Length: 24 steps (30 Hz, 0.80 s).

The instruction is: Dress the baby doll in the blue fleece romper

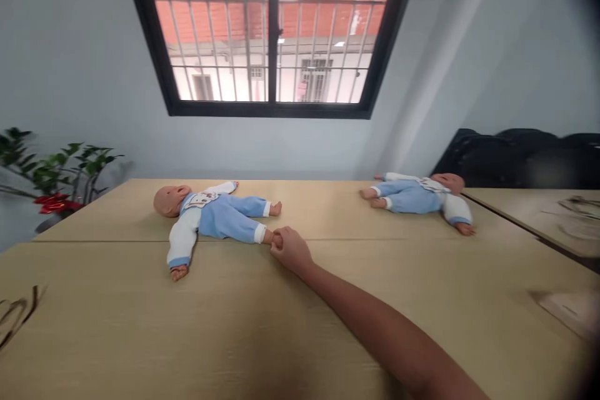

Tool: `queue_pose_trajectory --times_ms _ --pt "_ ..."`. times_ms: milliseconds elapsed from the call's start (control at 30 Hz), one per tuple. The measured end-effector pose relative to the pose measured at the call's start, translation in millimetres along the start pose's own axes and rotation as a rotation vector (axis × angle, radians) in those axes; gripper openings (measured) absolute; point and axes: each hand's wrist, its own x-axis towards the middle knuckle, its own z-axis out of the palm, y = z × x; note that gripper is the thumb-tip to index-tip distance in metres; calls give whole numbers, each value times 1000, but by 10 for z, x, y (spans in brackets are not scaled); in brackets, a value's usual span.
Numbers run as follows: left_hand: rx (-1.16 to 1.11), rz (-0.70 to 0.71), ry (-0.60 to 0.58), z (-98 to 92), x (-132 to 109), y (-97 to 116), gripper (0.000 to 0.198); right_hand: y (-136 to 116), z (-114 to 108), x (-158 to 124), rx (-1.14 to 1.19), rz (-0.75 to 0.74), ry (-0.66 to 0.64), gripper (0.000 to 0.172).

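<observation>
A pale wooden table [140, 325] fills the lower view, with a bundle of dark cords [16, 315] at its far left edge and a potted plant with red flowers [56, 184] standing beyond the left corner. Near the middle of the table lies the near doll [213, 215], on its back, head to the left and legs to the right, arms spread; it wears a pale blue romper with white sleeves and cuffs, a printed bib on the chest, and has a bald, hard-looking head and bare moulded feet. The right hand [290, 250] reaches in from the lower right, arm outstretched, fingers curled closed around the doll's nearer foot; the farther foot lies free just above it. The left hand is not in view. The step in hand appears to be taking hold of the doll by its foot, the body resting fully on the table. A next move, as judged, would call for a firm pinch, since a pull on one small foot will tend to swing the soft body round about the heavier head. Behind, a barred window [272, 31] shows a red-brick building. Well apart to the right lies a second doll [422, 197], dressed alike, head to the right, before dark chairs [515, 156] and an adjoining table [539, 212].
</observation>
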Motion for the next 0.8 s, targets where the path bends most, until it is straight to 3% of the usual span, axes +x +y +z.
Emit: queue_pose_trajectory --times_ms 100,267,367,467,567,700,800 --pt "-172 -86 61 80 -37 360 63 193 -292 -517 48 42 17 26" --pt "-367 -293 162 163 -770 914 59 252 -657 -1422 221 61 14 26" --pt "-419 -440 385 172 -937 1183 57 186 -791 -1890 221 3 -29 33" --pt "-131 -423 483 151 -782 1311 58 68 -851 -2222 181 -68 -46 39" --pt "-28 -420 418 116 -531 1309 63 -109 -806 -2435 134 -217 -23 38" --pt "-79 -468 311 37 -194 1189 70 -480 -531 -2588 -39 -513 115 20" --pt "-156 -519 286 -52 103 1099 78 -865 -212 -2613 -175 -582 168 13"
